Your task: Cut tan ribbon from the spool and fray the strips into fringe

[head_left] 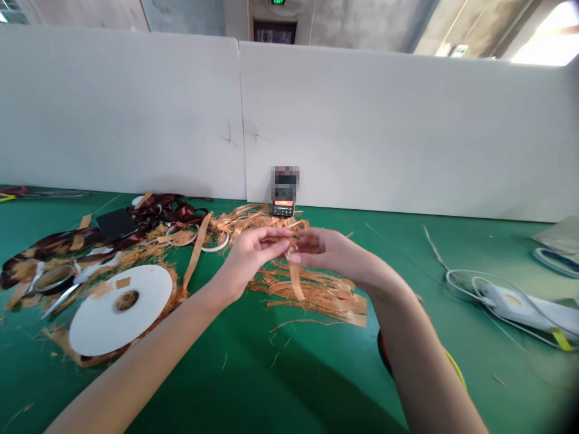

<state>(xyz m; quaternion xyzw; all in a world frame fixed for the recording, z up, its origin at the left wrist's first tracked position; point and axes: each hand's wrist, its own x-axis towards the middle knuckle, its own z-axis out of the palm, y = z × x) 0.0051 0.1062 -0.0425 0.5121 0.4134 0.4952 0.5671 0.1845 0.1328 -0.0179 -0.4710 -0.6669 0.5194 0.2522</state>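
Over grn tbl (203, 386), L hand (248, 258) pinches tan ribbon (296, 282); R hand (337, 252) part-curled at it, grip unclear; free end down, axis approx. vert.

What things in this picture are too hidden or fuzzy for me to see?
All in the head view:
Phone: its upper part is pixelated, so what it shows there is unreadable.
Right hand: its fingers are blurred, so whether they grip the tan strip is unclear.
Yellow-edged thing: the right forearm covers most of it.
White device with cables: the picture's right edge cuts it off.
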